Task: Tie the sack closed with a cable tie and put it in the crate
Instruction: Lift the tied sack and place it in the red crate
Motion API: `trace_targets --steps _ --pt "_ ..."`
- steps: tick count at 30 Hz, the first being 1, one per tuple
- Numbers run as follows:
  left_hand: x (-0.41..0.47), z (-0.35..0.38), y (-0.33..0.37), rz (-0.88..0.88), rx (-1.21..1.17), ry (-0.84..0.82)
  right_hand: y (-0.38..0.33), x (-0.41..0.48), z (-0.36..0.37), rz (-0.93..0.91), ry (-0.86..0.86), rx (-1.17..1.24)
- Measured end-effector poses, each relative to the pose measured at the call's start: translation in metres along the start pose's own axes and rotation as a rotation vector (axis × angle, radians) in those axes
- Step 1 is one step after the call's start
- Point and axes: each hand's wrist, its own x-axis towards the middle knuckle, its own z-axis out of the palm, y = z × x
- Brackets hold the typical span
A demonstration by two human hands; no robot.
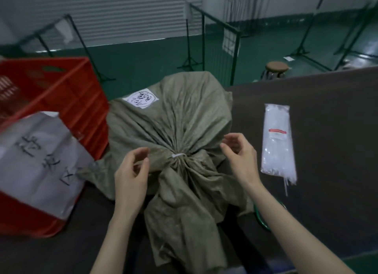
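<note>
From the head camera we look down on an olive woven sack (180,118) lying on a dark worktop (331,192). A white cable tie (179,155) already cinches its gathered neck. Our left hand (131,177) hovers just left of the tie with thumb and forefinger curled close (we cannot tell whether they pinch the tie's tail). Our right hand (239,151) is loosely open beside the neck, holding nothing. The red crate (67,93) stands at the sack's left. We judge the tying nearly done; lifting the sack into the crate remains.
</note>
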Motion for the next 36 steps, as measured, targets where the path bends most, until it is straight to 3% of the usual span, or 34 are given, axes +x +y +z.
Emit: trace_targets --steps 5,11,15,24,28,32,36 --pt "0.024 -0.017 -0.026 -0.093 0.183 0.129 -0.008 0.023 0.019 -0.034 0.000 -0.097" --pt "0.045 -0.018 -0.056 -0.393 0.311 0.127 -0.010 0.055 0.027 0.085 0.012 -0.192" --pt "0.048 -0.009 -0.066 -0.586 0.113 0.116 0.002 0.070 0.033 0.197 -0.035 -0.200" --pt "0.039 -0.005 -0.078 -0.682 -0.171 0.124 0.026 0.073 0.045 0.251 -0.057 -0.029" --pt "0.028 -0.006 -0.084 -0.759 -0.177 0.048 0.036 0.079 0.045 0.314 -0.074 0.045" --pt "0.030 -0.011 -0.091 -0.811 -0.203 -0.038 0.057 0.075 0.045 0.539 -0.090 0.241" --pt "0.030 -0.017 -0.084 -0.867 -0.347 -0.123 0.058 0.071 0.045 0.554 -0.084 0.320"
